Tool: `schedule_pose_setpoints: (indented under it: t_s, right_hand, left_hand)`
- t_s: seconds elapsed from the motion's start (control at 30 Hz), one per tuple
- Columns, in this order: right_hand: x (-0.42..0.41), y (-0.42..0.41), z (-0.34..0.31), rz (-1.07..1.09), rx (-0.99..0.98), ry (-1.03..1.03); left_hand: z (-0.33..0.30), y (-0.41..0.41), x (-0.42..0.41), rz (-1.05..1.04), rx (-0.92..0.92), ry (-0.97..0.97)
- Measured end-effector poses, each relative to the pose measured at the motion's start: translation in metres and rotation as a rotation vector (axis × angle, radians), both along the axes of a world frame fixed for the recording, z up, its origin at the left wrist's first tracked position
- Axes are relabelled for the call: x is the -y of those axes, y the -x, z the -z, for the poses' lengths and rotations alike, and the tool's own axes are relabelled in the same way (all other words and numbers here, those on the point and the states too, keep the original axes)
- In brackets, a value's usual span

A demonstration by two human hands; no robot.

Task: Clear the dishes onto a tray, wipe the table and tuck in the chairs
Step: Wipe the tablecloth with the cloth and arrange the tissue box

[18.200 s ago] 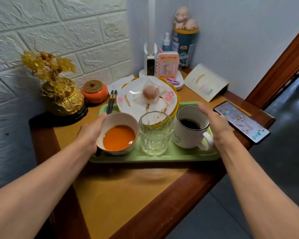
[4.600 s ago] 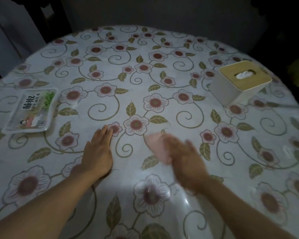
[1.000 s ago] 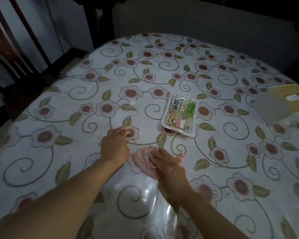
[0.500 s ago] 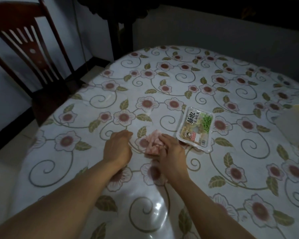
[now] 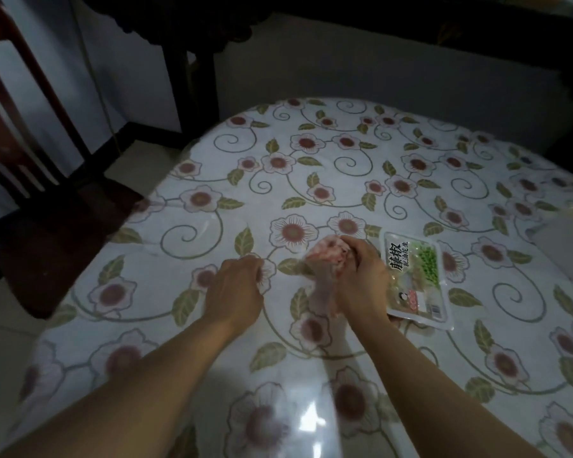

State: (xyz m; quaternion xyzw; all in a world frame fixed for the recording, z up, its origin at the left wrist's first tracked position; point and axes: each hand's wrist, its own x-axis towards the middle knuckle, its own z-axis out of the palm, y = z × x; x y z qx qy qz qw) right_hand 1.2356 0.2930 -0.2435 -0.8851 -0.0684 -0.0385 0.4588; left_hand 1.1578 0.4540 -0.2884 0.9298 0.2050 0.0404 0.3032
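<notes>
A round table with a glossy flowered cloth fills the view. My right hand grips a bunched pink wiping cloth, lifted a little off the table near the middle. My left hand rests on the tablecloth just left of it, fingers loosely curled and holding nothing. A dark red wooden chair stands pulled out from the table's left side.
A sealed snack packet with green and white print lies right beside my right hand. A white tissue box sits at the right edge. Dark furniture and a pale wall stand behind the table.
My right hand has gathered the flat pink cloth into a bunch and lifted it. My view has shifted left, bringing the chair into sight. My left hand has curled slightly.
</notes>
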Motion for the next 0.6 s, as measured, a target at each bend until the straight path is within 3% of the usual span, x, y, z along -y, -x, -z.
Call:
schedule_pose_setpoints:
  t_s: [0.17,0.23,0.3,0.4,0.5,0.6]
  right_hand:
    - [-0.029,-0.052,0.014,0.170,-0.003,-0.035]
    - [-0.040,-0.078,0.024,0.059,-0.011,0.048]
    - [-0.048,-0.094,0.040,-0.114,-0.028,0.256]
    - [-0.049,-0.098,0.063,-0.315,0.056,0.441]
    - [-0.047,-0.097,0.066,-0.270,0.117,0.402]
    - [-0.050,-0.082,0.060,-0.294,0.039,0.285]
  left_hand:
    - [0.016,-0.030,-0.031,0.128,0.041,-0.182]
    - [0.019,-0.048,-0.038,0.173,0.037,-0.233]
    - [0.025,-0.060,-0.041,0.170,-0.018,-0.229]
    - [0.036,-0.061,-0.043,0.180,-0.054,-0.240]
    - [0.041,-0.059,-0.042,0.203,-0.050,-0.286]
    - [0.042,-0.060,-0.040,0.176,-0.052,-0.286]
